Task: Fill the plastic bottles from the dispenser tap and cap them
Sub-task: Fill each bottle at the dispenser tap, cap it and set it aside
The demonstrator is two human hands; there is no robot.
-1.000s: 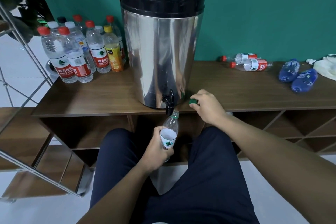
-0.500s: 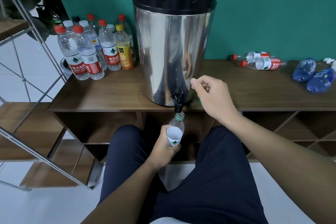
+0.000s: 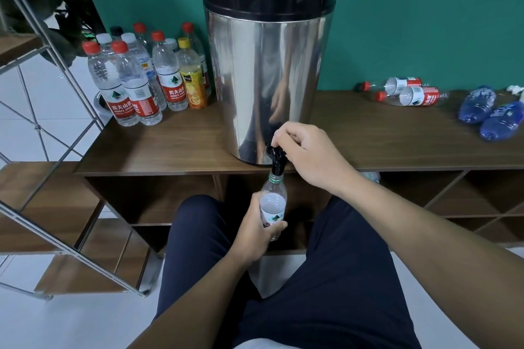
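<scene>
Fingers (image 3: 279,137) of the right hand (image 3: 309,156) curl over the small black plastic tap lever (image 3: 274,150) at the foot of the tall steel dispenser drum with its black lid (image 3: 266,71), pinching it, apparently to open the flow; the left hand (image 3: 256,231) is wrapped round the clear, uncapped plastic bottle with the white label (image 3: 272,204), holding it upright directly below the tap so its green-ringed mouth meets the spout and nothing spills; whether water is running I cannot tell; left of the drum stand capped upright bottles (image 3: 141,79), likely finished; right of it, on the same brown wooden shelf top (image 3: 175,150), several bottles lie on their sides (image 3: 408,93), presumably waiting.
</scene>
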